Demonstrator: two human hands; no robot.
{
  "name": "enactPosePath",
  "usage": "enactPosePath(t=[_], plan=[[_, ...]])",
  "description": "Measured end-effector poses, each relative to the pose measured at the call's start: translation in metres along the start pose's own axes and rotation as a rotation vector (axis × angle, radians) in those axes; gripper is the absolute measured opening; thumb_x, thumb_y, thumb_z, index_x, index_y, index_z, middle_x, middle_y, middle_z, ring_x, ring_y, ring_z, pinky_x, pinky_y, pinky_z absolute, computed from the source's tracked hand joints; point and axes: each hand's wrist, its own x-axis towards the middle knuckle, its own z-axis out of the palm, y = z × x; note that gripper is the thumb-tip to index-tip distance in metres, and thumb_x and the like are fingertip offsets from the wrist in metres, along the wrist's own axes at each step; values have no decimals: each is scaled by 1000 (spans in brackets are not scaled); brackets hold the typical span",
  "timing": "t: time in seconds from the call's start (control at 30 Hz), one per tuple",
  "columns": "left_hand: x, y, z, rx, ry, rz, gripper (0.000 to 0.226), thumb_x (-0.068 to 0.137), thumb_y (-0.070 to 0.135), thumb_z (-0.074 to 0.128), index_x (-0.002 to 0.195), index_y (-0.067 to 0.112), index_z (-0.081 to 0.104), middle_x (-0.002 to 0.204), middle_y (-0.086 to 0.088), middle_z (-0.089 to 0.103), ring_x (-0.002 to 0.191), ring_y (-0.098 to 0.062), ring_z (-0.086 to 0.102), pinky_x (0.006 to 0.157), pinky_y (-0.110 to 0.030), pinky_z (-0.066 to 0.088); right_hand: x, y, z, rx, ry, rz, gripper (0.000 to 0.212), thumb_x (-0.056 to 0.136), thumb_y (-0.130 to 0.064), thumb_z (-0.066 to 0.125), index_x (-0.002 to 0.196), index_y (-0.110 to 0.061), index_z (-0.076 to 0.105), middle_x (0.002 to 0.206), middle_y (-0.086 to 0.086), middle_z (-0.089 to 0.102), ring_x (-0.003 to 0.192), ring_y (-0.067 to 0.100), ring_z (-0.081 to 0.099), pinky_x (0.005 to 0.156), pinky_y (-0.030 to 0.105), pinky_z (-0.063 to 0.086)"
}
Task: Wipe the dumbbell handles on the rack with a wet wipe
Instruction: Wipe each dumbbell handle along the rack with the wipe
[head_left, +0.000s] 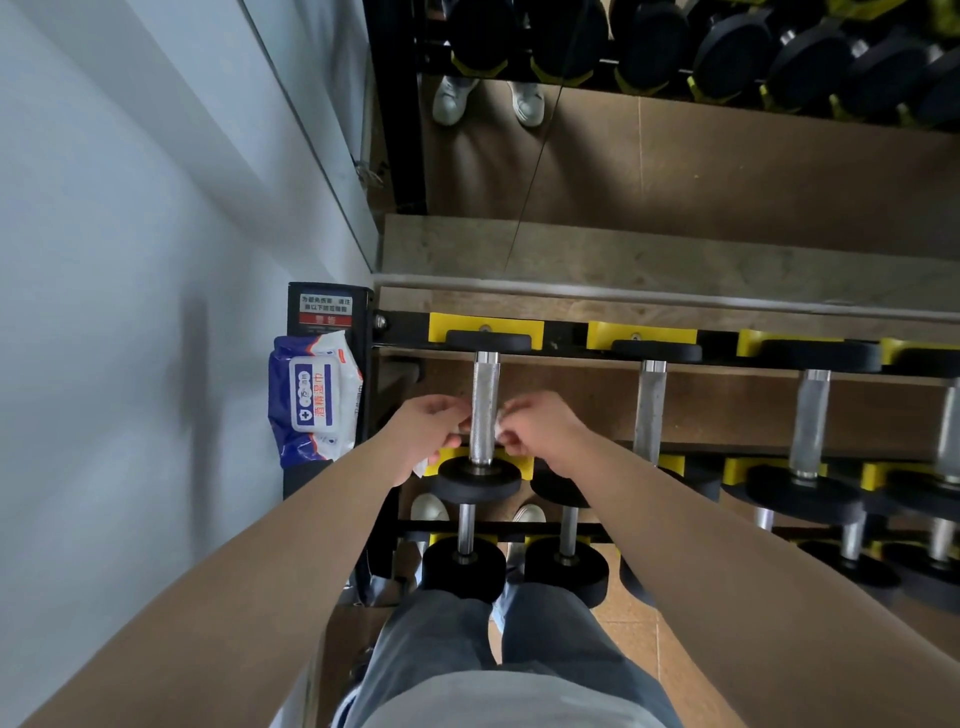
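The person is tackling the leftmost top-tier dumbbell handle (485, 387) on the rack (566, 331), w/ left hand (434, 428) and right hand (543, 426) each pinching an end of the wet wipe (500, 422), one on either side of the bar. The wipe is prob. looping under it, but that part's hidden. Best approach: keeping it taut, sliding along the full knurled length and round the bar.

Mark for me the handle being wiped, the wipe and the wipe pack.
handle (485, 387): head view, on its bare knurled upper part.
wipe (500, 422): head view, on the white fold just right of the handle.
wipe pack (314, 400): head view, on its white front label.
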Motion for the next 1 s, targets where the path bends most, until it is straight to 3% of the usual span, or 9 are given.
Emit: enactPosePath(t=[0.07, 0.2, 0.4, 0.47, 0.53, 0.67, 0.73, 0.87, 1.0], plan=[[1, 3, 0, -9, -9, -29, 20, 103, 24, 59, 113, 11, 72, 88, -1, 69, 53, -6, 51, 43, -19, 31, 5, -16, -1, 326, 66, 9, 18, 98, 0, 61, 114, -6, 66, 90, 12, 67, 75, 17, 65, 63, 28, 57], [0, 10, 3, -84, -27, -143, 18, 101, 23, 59, 102, 9, 71, 85, -4, 63, 51, -8, 47, 40, -17, 30, 9, -37, -1, 453, 82, -20, 16, 102, -4, 53, 101, -12, 67, 77, 5, 57, 67, 14, 55, 61, 29, 53], [-2, 14, 2, -117, -6, -198, 17, 98, 26, 62, 106, 15, 72, 89, -3, 68, 54, -8, 49, 39, -17, 31, -4, 3, -4, -419, -137, -61, 23, 101, -5, 52, 116, -10, 70, 90, 9, 64, 75, 16, 57, 63, 26, 50], [-3, 14, 2, -140, 4, -202, 19, 98, 26, 63, 109, 16, 74, 88, -1, 70, 51, -7, 49, 40, -17, 31, -5, 10, -7, -511, -190, -51, 22, 99, -6, 56, 115, -10, 71, 100, 11, 68, 81, 17, 61, 68, 27, 51], [-4, 12, 1, -165, 5, -206, 20, 97, 27, 65, 112, 17, 74, 86, -1, 71, 49, -7, 49, 40, -16, 30, 2, 5, -9, -392, -155, -39, 16, 98, -7, 61, 109, -12, 70, 99, 8, 70, 82, 15, 65, 67, 27, 53], [-8, 11, 1, -208, 12, -217, 23, 99, 26, 62, 117, 17, 73, 82, 2, 71, 43, -5, 48, 38, -16, 29, 25, -24, -5, 437, -56, -6, 23, 99, 7, 52, 105, -12, 63, 107, 14, 68, 90, 22, 68, 70, 32, 56], [-8, 10, 2, -203, 15, -223, 24, 100, 26, 60, 118, 18, 72, 82, 3, 71, 42, -4, 48, 37, -16, 29, 30, -25, -3, 591, -82, -24, 30, 100, 12, 45, 102, -12, 63, 106, 15, 68, 93, 24, 66, 78, 34, 56], [-5, 10, 3, -210, 34, -251, 24, 97, 27, 63, 118, 21, 72, 86, 0, 72, 51, -8, 49, 40, -18, 30, 21, 7, -4, 43, -170, -105, 27, 95, 12, 52, 112, 2, 71, 110, 26, 69, 93, 29, 64, 84, 36, 57], [-7, 13, 5, -227, 42, -252, 22, 99, 22, 59, 116, 20, 71, 83, 0, 69, 55, -10, 47, 41, -18, 31, 15, 2, -10, -692, -191, -239, 22, 95, 0, 56, 97, -8, 76, 90, 10, 71, 81, 19, 63, 73, 30, 50]])
